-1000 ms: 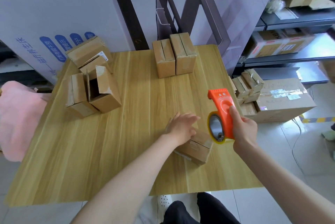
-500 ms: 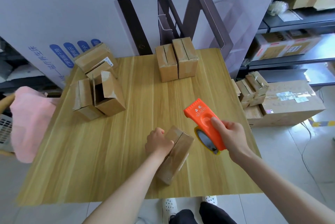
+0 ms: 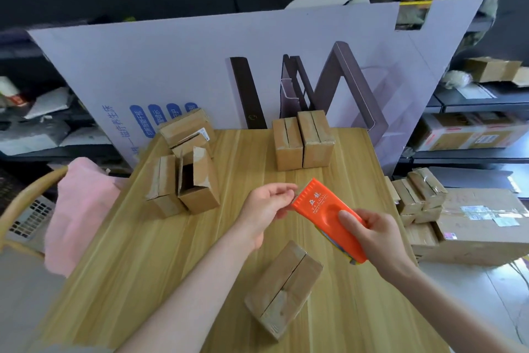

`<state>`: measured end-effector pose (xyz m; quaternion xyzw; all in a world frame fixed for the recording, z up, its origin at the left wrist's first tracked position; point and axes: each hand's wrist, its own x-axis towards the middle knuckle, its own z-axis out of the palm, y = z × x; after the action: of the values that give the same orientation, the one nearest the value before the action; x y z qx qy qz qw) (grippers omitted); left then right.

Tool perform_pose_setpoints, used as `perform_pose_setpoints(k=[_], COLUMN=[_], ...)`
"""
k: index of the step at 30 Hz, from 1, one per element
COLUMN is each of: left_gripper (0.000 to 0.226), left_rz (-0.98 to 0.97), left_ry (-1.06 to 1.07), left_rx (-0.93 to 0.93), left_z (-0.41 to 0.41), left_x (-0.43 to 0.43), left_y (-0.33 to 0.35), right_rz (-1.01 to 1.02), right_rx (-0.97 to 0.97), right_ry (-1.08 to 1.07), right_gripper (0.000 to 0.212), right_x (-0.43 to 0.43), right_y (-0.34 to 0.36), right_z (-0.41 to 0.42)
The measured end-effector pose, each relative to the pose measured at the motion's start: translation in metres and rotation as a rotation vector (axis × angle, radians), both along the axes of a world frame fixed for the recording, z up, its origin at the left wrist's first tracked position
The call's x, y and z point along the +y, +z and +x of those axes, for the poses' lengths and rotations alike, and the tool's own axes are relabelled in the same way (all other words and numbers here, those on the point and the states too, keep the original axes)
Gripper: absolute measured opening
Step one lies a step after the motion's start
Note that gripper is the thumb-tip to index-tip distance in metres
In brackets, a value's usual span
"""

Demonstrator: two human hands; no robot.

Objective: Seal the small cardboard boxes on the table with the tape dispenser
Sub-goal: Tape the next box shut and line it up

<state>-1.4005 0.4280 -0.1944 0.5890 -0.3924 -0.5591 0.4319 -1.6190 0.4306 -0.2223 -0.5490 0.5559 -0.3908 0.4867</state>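
A small cardboard box [image 3: 283,287] lies on the wooden table [image 3: 143,261] near its front edge, flaps closed with a seam down the middle. Above it my right hand [image 3: 375,238] grips the orange tape dispenser [image 3: 326,212] by its lower end. My left hand [image 3: 264,206] is lifted off the box, and its fingertips pinch at the dispenser's front edge. Whether a tape end is between them is too small to tell. Two closed boxes [image 3: 302,142] stand at the back of the table. A cluster of boxes [image 3: 183,169], one with open flaps, sits at the back left.
A large pale printed cardboard panel [image 3: 200,66] stands behind the table. A pink cloth [image 3: 77,209] hangs over a chair at the left. On the floor to the right, a big carton [image 3: 483,229] has small boxes beside it. Shelves with cartons line the right.
My left hand has let go of the box and risen to the dispenser's front edge. My right hand has lifted the dispenser and turned it flat side up. The camera tilted upward.
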Motion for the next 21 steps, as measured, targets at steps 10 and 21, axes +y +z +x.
perform_pose_setpoints(k=[10, 21], left_gripper=[0.010, 0.028], left_rz=[0.113, 0.073], left_ry=[0.131, 0.288], left_rx=[-0.011, -0.294], left_z=[0.006, 0.026], left_x=[-0.015, -0.047], left_y=[0.016, 0.011], right_rz=[-0.100, -0.114], right_rx=[0.055, 0.364], right_ry=[0.055, 0.016], right_gripper=[0.011, 0.024], right_x=[-0.003, -0.001], right_y=[0.020, 0.025], right_z=[0.013, -0.001])
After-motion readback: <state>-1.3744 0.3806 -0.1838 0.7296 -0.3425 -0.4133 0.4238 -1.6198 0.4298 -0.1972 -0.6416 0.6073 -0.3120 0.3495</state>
